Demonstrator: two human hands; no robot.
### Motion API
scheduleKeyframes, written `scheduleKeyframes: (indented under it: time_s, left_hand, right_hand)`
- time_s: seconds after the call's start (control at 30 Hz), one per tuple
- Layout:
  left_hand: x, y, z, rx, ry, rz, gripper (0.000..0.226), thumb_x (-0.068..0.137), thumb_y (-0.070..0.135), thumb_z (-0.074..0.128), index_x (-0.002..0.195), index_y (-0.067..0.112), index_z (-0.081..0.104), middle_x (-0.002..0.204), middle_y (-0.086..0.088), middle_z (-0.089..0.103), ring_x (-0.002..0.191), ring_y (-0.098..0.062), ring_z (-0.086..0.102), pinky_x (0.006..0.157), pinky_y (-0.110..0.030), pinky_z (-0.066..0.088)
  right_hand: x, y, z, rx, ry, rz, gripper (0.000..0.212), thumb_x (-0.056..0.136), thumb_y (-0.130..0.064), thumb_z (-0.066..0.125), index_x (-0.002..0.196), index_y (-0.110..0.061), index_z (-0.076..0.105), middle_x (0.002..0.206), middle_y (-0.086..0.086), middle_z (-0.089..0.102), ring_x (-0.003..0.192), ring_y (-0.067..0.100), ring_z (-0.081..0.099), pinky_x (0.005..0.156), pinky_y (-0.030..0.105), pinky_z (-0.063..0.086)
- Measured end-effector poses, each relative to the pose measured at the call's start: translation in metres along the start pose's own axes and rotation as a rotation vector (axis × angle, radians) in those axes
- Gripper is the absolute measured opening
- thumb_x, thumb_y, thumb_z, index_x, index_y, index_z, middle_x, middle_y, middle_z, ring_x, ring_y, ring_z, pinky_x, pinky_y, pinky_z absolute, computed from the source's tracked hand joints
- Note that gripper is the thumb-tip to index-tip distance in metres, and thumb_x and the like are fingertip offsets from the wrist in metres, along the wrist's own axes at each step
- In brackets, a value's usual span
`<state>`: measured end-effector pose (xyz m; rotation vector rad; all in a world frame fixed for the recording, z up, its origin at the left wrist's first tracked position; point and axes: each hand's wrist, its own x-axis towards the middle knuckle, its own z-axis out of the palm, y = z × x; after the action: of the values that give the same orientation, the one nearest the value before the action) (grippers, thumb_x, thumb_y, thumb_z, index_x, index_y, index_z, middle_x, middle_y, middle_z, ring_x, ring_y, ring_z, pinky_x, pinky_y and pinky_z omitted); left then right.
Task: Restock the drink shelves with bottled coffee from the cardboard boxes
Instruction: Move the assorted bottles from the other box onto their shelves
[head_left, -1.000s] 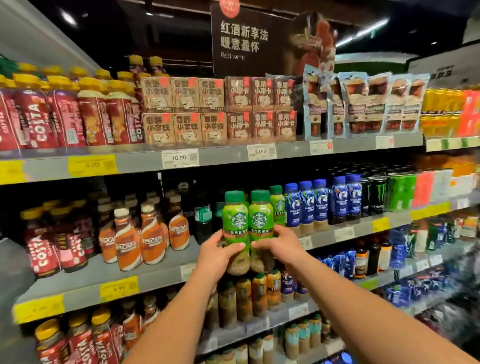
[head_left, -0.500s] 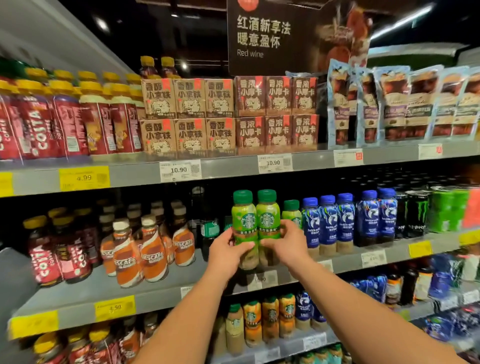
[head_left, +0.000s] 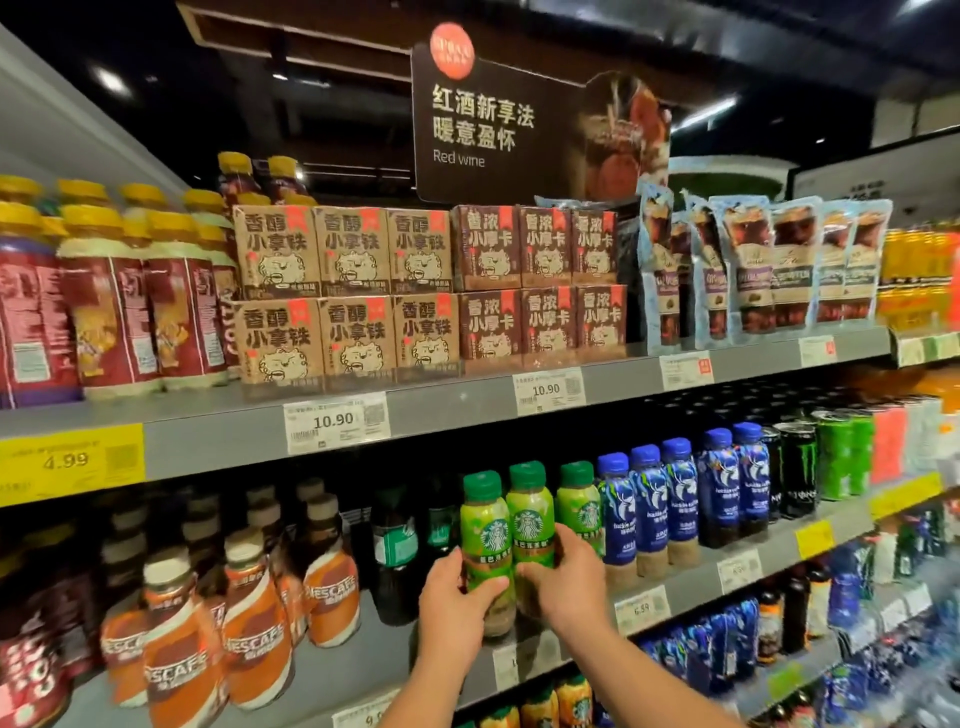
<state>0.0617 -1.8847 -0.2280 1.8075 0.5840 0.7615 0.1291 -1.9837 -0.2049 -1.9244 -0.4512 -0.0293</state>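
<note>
Two green-capped Starbucks coffee bottles stand side by side at the front of the middle shelf (head_left: 363, 660). My left hand (head_left: 457, 608) grips the left bottle (head_left: 485, 530) low on its body. My right hand (head_left: 566, 582) grips the right bottle (head_left: 530, 514) the same way. A third green Starbucks bottle (head_left: 579, 501) stands just right of them, further back on the shelf. The bottoms of the two held bottles are hidden by my fingers. No cardboard box is in view.
Orange Nescafe bottles (head_left: 249, 623) stand left of my hands, a dark green-labelled bottle (head_left: 395, 551) between. Blue bottles (head_left: 675, 493) and Monster cans (head_left: 797, 467) fill the right. Carton packs (head_left: 353, 296) sit on the upper shelf; more bottles (head_left: 571, 699) below.
Both hands have carried the two green bottles forward onto the middle shelf edge, beside the third green bottle. The camera has moved closer and tilted up.
</note>
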Motion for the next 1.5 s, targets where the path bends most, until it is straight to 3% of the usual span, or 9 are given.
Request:
scheduleKeyframes:
  time_s: [0.23, 0.4, 0.53, 0.67, 0.8, 1.0, 1.17, 1.3, 1.5]
  left_hand:
    - [0.012, -0.018, 0.008, 0.034, -0.090, 0.022, 0.033, 0.079, 0.016, 0.074, 0.109, 0.021, 0.060, 0.101, 0.003, 0.058, 0.097, -0.014, 0.057, 0.086, -0.029, 0.047]
    - [0.023, -0.029, 0.010, 0.017, -0.078, -0.007, 0.032, 0.078, 0.023, 0.076, 0.106, 0.021, 0.062, 0.104, 0.002, 0.063, 0.098, -0.016, 0.062, 0.089, -0.040, 0.053]
    - [0.025, -0.029, 0.009, -0.006, -0.089, -0.002, 0.047, 0.078, 0.017, 0.076, 0.121, 0.017, 0.057, 0.108, 0.007, 0.064, 0.102, -0.015, 0.062, 0.094, -0.040, 0.051]
    - [0.021, -0.033, 0.011, -0.072, -0.033, 0.010, 0.046, 0.080, 0.015, 0.075, 0.121, 0.017, 0.055, 0.107, 0.006, 0.060, 0.100, -0.011, 0.057, 0.086, -0.027, 0.046]
    - [0.024, -0.041, 0.013, 0.028, -0.014, 0.026, 0.043, 0.073, 0.027, 0.080, 0.110, 0.023, 0.058, 0.109, 0.000, 0.056, 0.096, -0.015, 0.058, 0.088, -0.033, 0.051]
    - [0.028, -0.042, 0.013, 0.000, -0.060, -0.060, 0.065, 0.063, 0.020, 0.086, 0.119, 0.017, 0.053, 0.103, -0.001, 0.065, 0.097, -0.019, 0.065, 0.090, -0.044, 0.053]
    - [0.026, -0.040, 0.016, 0.034, -0.005, -0.026, 0.044, 0.067, 0.017, 0.085, 0.096, 0.020, 0.052, 0.101, -0.003, 0.063, 0.092, -0.018, 0.063, 0.086, -0.040, 0.054]
    - [0.028, -0.042, 0.018, 0.123, 0.023, 0.001, 0.050, 0.063, 0.029, 0.086, 0.099, 0.019, 0.052, 0.106, -0.007, 0.057, 0.091, -0.022, 0.061, 0.083, -0.043, 0.054]
    - [0.029, -0.042, 0.017, 0.118, 0.003, -0.058, 0.054, 0.064, 0.032, 0.086, 0.106, 0.014, 0.055, 0.105, -0.006, 0.063, 0.093, -0.021, 0.063, 0.085, -0.043, 0.054]
  right_hand:
    - [0.013, 0.008, 0.007, -0.016, 0.058, 0.013, 0.032, 0.083, -0.010, 0.071, 0.112, -0.015, 0.060, 0.095, -0.005, 0.059, 0.100, 0.018, 0.059, 0.094, 0.035, 0.046]
    - [0.014, 0.020, 0.022, -0.009, 0.090, 0.042, 0.055, 0.083, -0.013, 0.072, 0.134, -0.011, 0.051, 0.128, 0.006, 0.059, 0.121, 0.024, 0.052, 0.103, 0.038, 0.041]
    - [0.012, 0.026, 0.028, 0.017, 0.135, 0.059, 0.056, 0.086, -0.019, 0.069, 0.136, -0.012, 0.046, 0.132, 0.008, 0.055, 0.123, 0.025, 0.050, 0.102, 0.038, 0.041]
    - [0.008, 0.031, 0.030, 0.002, 0.190, 0.053, 0.050, 0.081, -0.019, 0.074, 0.125, -0.012, 0.053, 0.110, -0.002, 0.055, 0.106, 0.017, 0.053, 0.092, 0.031, 0.044]
    - [0.010, 0.041, 0.037, -0.025, 0.259, 0.060, 0.038, 0.069, -0.023, 0.082, 0.098, -0.016, 0.058, 0.101, 0.004, 0.060, 0.098, 0.023, 0.058, 0.083, 0.035, 0.049]
    - [0.013, 0.047, 0.035, -0.048, 0.221, 0.075, 0.041, 0.077, -0.026, 0.077, 0.110, -0.011, 0.058, 0.103, 0.006, 0.062, 0.096, 0.024, 0.059, 0.079, 0.030, 0.045]
    - [0.007, 0.053, 0.030, -0.065, 0.202, 0.038, 0.034, 0.076, -0.012, 0.073, 0.106, -0.010, 0.057, 0.103, 0.005, 0.053, 0.094, 0.021, 0.055, 0.077, 0.027, 0.041]
    - [0.010, 0.049, 0.032, -0.119, 0.203, 0.055, 0.047, 0.068, -0.024, 0.084, 0.101, -0.013, 0.052, 0.102, 0.001, 0.049, 0.092, 0.018, 0.051, 0.077, 0.029, 0.044]
    - [0.010, 0.052, 0.030, -0.049, 0.222, 0.105, 0.036, 0.074, -0.018, 0.079, 0.103, -0.010, 0.060, 0.095, 0.003, 0.062, 0.083, 0.018, 0.057, 0.070, 0.025, 0.041]
